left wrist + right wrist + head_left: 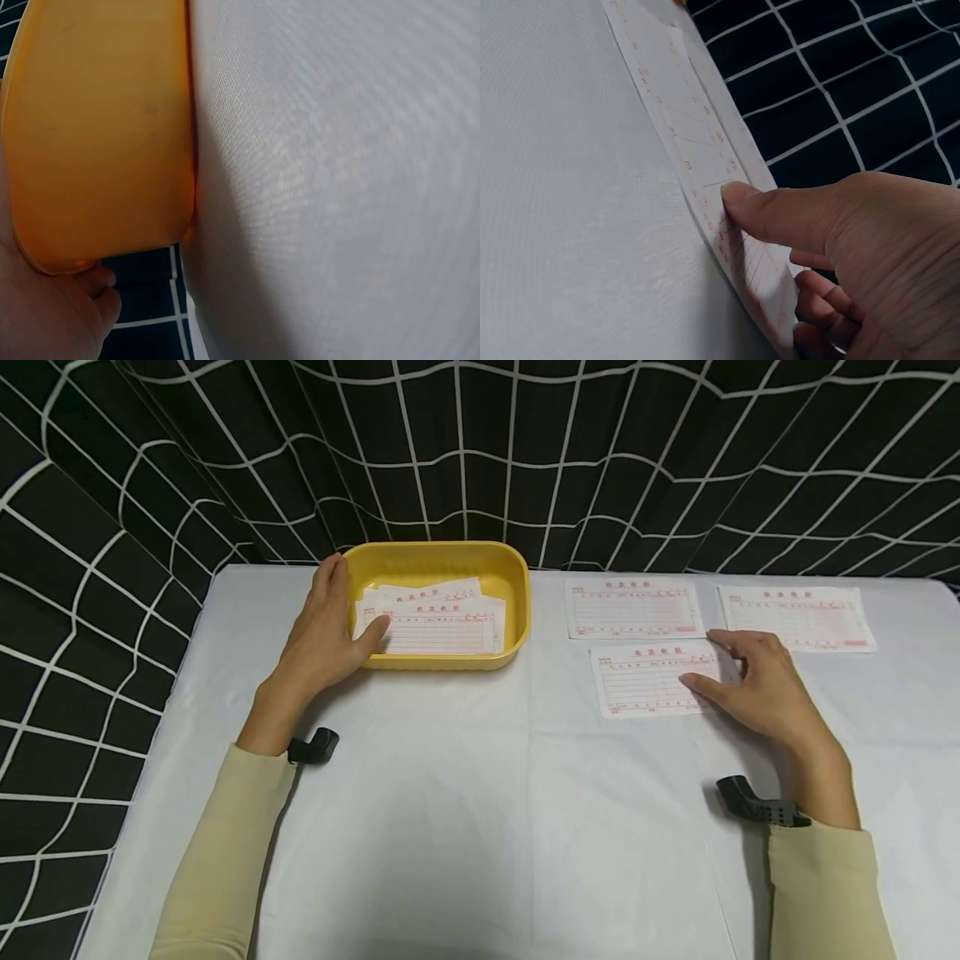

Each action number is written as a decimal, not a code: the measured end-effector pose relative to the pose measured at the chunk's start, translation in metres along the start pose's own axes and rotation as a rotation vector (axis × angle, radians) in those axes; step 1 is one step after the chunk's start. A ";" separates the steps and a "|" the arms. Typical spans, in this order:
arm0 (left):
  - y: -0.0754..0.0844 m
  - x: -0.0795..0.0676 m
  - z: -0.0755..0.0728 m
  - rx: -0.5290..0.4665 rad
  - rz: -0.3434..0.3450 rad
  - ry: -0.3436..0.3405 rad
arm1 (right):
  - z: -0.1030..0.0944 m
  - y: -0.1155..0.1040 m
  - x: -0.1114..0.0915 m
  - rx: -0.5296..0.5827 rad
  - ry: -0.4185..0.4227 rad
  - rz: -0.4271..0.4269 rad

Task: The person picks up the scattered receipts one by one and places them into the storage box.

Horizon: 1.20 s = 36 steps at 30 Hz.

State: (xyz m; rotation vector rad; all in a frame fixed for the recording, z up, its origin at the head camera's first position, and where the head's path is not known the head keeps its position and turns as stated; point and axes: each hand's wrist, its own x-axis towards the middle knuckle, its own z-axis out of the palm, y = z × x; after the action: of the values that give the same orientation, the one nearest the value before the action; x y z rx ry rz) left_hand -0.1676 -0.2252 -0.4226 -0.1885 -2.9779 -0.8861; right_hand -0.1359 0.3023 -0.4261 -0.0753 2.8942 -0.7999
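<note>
The yellow plastic basket (pixel 438 664) stands at the back left with several printed receipt slips (pixel 442 631) inside. My left hand (pixel 318 631) grips its left end, thumb over the rim and fingers along the outer wall. In the left wrist view, the basket's side (pixel 97 142) fills the upper left. At the right, my right hand (pixel 768 689) holds the right end of the front receipt slip (pixel 645 681). Its thumb lies on the printed face in the right wrist view, while the curled fingers (pixel 825 300) are at the slip's edge, partly hidden.
Two more receipt slips lie behind the front one, a left one (pixel 630 608) and a right one (pixel 798 618). White cloth (pixel 442 810) covers the table. A dark curtain with white grid lines (pixel 487 443) borders its back and left side.
</note>
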 end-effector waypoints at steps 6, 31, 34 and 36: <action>-0.001 0.000 0.000 -0.011 -0.002 -0.008 | -0.001 0.000 0.000 0.009 -0.025 0.020; -0.003 0.000 -0.004 -0.003 -0.020 0.004 | -0.007 -0.010 -0.003 -0.022 0.036 0.016; -0.003 0.001 -0.003 -0.010 -0.014 0.003 | -0.012 -0.011 -0.008 -0.010 0.044 0.019; -0.002 0.002 -0.001 -0.012 -0.005 0.003 | -0.015 -0.012 -0.012 0.004 0.055 0.030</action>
State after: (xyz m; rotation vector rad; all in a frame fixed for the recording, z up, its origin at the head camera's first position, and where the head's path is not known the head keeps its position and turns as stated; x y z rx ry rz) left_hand -0.1698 -0.2276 -0.4225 -0.1793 -2.9725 -0.9037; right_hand -0.1264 0.3005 -0.4061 -0.0094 2.9372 -0.8151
